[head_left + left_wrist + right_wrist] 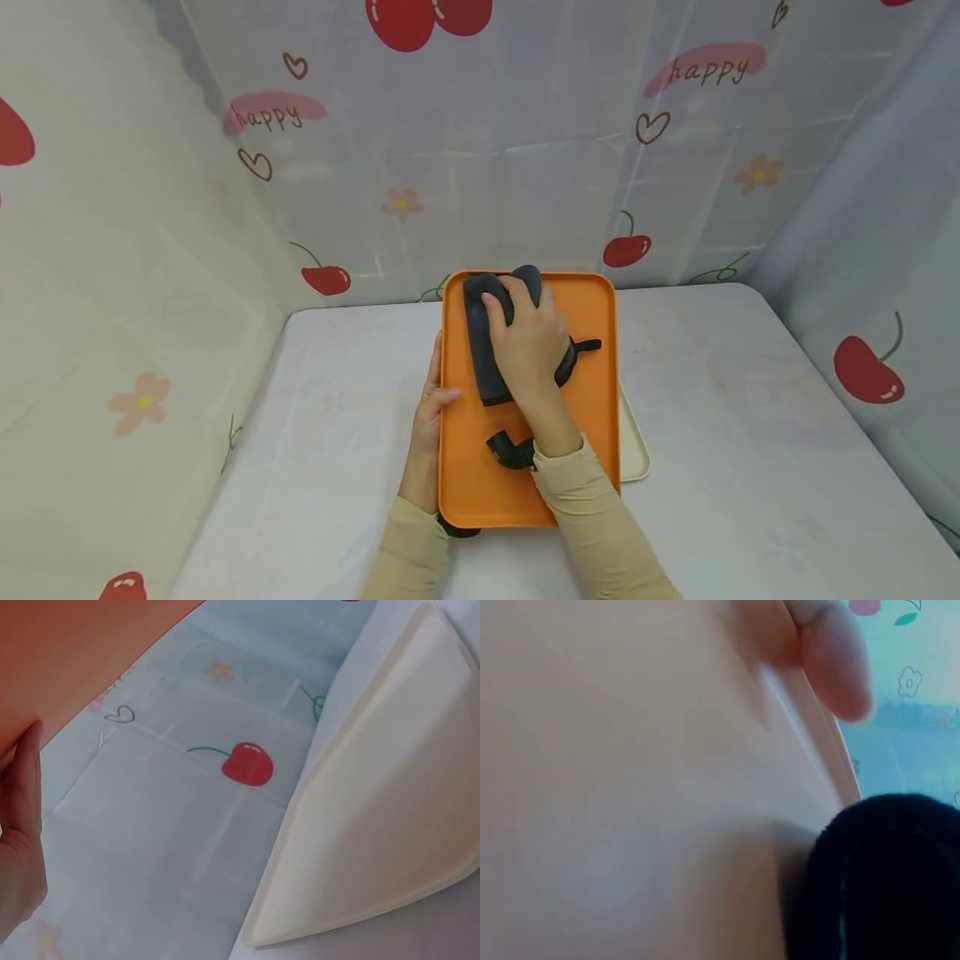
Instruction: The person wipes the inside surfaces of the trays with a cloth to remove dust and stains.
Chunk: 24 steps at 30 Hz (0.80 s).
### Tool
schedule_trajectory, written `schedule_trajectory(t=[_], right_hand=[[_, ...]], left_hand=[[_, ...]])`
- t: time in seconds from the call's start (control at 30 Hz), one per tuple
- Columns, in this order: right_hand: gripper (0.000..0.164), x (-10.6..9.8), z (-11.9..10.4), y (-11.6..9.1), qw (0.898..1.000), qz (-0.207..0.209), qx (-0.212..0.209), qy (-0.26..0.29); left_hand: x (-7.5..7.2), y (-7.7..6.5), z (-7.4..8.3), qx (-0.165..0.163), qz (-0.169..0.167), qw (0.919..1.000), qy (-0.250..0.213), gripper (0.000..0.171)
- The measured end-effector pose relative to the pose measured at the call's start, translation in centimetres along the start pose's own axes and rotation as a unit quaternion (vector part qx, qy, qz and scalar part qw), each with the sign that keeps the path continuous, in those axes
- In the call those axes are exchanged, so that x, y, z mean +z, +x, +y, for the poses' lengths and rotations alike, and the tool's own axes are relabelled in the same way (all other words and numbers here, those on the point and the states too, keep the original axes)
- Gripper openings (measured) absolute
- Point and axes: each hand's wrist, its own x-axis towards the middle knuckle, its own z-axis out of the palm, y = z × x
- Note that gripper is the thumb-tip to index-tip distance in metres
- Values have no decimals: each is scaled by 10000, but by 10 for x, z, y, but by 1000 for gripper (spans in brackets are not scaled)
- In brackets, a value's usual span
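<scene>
My left hand (431,408) grips an orange tray (577,500) by its left rim, thumb over the edge, tilting it up toward me. My right hand (531,342) holds a folded dark grey cloth (483,358) against the tray's inner face, thumb and fingers curled over its rounded folds. A black tab (588,343) sticks out to the right of the hand. The left wrist view shows the orange tray (67,652) with fingers (21,802) at its edge. Close up in the right wrist view are a fingertip (836,671) and something dark and fuzzy (885,862).
A cream tray (633,442) lies on the white-covered table (720,400), mostly hidden behind the orange one; the left wrist view shows more of this cream tray (375,802). Cherry-print curtains (510,183) stand behind and at both sides. A black strap piece (510,450) is at my right wrist.
</scene>
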Motion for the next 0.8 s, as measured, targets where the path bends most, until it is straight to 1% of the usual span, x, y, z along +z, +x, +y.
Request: schedule_trajectory(t=[0.1, 0.27, 0.37, 0.53, 0.63, 0.8], right_hand=[[32, 3, -7, -1, 9999, -116, -66, -22], [31, 8, -17, -3, 9996, -235, -137, 16], [31, 9, -19, -4, 9995, -266, -192, 47], [32, 9, -19, -5, 9991, -310, -273, 32], [33, 10, -18, -6, 9989, -318, -339, 4], [34, 12, -15, -7, 9984, -291, -471, -74]], left_hand=[[1, 0, -1, 52, -23, 9999, -94, 86], [2, 0, -1, 218, -176, 9996, -40, 84], [0, 0, -1, 312, -266, 9992, -14, 84], [-1, 0, -2, 378, -330, 9987, -32, 82], [-1, 0, -2, 396, -306, 9987, 7, 82], [-2, -1, -2, 338, -153, 9993, 16, 83]])
